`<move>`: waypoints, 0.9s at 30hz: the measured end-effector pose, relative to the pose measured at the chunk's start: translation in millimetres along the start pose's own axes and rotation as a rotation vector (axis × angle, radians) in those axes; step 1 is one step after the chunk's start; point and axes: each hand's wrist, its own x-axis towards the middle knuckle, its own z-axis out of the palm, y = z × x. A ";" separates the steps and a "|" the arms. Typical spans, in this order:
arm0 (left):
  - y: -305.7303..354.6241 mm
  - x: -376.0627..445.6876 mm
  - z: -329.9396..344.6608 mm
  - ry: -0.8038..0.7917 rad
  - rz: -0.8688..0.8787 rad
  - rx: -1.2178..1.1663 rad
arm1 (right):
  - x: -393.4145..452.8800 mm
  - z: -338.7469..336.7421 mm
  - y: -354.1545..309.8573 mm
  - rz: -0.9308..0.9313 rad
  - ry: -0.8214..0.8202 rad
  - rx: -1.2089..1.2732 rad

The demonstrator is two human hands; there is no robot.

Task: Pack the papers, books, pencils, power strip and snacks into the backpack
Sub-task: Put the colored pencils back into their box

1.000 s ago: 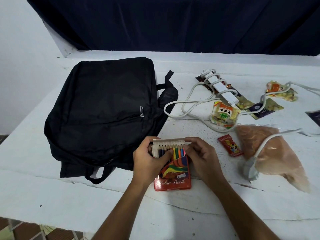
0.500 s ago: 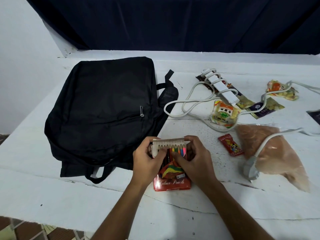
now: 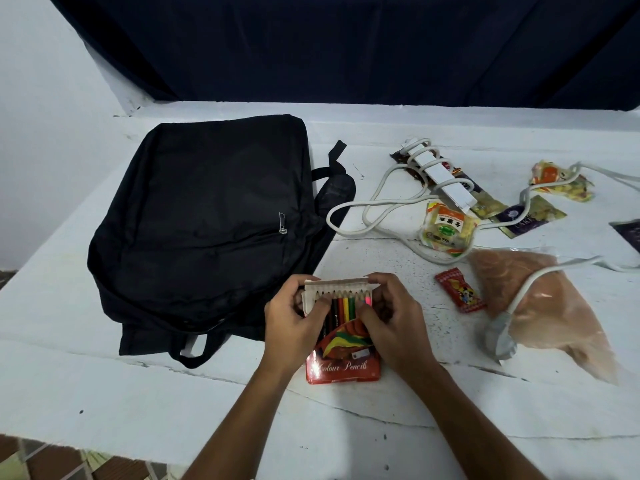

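Note:
A red box of colour pencils (image 3: 343, 365) lies near the table's front edge, its top flap open and pencil tips showing. My left hand (image 3: 294, 323) grips its left side and my right hand (image 3: 391, 323) grips its right side, fingers at the flap. The black backpack (image 3: 207, 220) lies flat to the left, zipped. A white power strip (image 3: 440, 178) with its looped cord lies at the back right. Snack packets are scattered right: a yellow one (image 3: 445, 230), a small red one (image 3: 459, 294), a large clear bag of brown snacks (image 3: 550, 306).
More snack packets (image 3: 561, 181) lie at the far right among the cord. The strip's plug (image 3: 498, 337) rests on the clear bag. The white table (image 3: 138, 410) ends close in front of me; tiled floor shows below left. A dark curtain hangs behind.
My right hand has slid over the box's upper right and its fingers now press the flap at the pencil tips. The box and my left hand stay put.

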 end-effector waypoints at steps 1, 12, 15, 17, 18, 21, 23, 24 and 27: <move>0.5 0.0 0.0 0.004 -0.001 0.001 | -0.2 -0.1 -0.2 -0.004 0.000 -0.008; -0.3 0.2 -0.4 0.008 -0.003 0.001 | -1.0 -1.0 -2.7 0.025 -0.003 -0.010; -1.7 0.4 -1.1 0.003 -0.001 0.003 | -1.8 -1.9 -5.2 0.037 -0.007 0.003; -3.0 0.5 -1.2 -0.003 -0.005 -0.008 | -2.2 -2.5 -6.4 0.073 -0.014 0.038; -3.5 0.7 -0.9 -0.005 -0.007 -0.012 | -2.0 -2.3 -6.5 0.085 -0.018 0.040; -5.9 0.6 -1.5 -0.030 -0.014 -0.065 | -2.1 -3.1 -6.8 0.091 -0.023 0.005; -4.1 -0.7 -2.6 -0.064 -0.059 -0.159 | -2.4 -5.3 -9.3 0.145 -0.043 0.132; -3.1 -0.2 -3.4 -0.078 -0.097 -0.214 | -1.7 -6.5 -12.5 0.188 -0.053 0.235; -0.2 3.7 -5.2 -0.093 -0.220 -0.302 | 4.5 -12.7 -21.1 0.273 -0.062 0.432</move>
